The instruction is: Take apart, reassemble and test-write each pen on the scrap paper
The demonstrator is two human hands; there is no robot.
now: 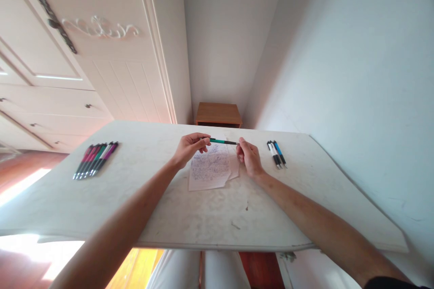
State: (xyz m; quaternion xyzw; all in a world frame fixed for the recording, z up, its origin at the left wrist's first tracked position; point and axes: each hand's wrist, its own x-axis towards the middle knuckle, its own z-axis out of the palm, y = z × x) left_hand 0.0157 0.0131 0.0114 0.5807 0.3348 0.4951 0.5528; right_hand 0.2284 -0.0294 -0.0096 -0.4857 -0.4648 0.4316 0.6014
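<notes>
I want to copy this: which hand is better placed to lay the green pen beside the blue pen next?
Probably the right hand: it grips the tip end of the green pen and is nearer the blue pen. The left hand holds the other end, farther away.

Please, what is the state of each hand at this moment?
Left hand: closed, holding the slim green-and-black pen near its clip end.
Right hand: closed, holding the same pen at its tip end.
</notes>
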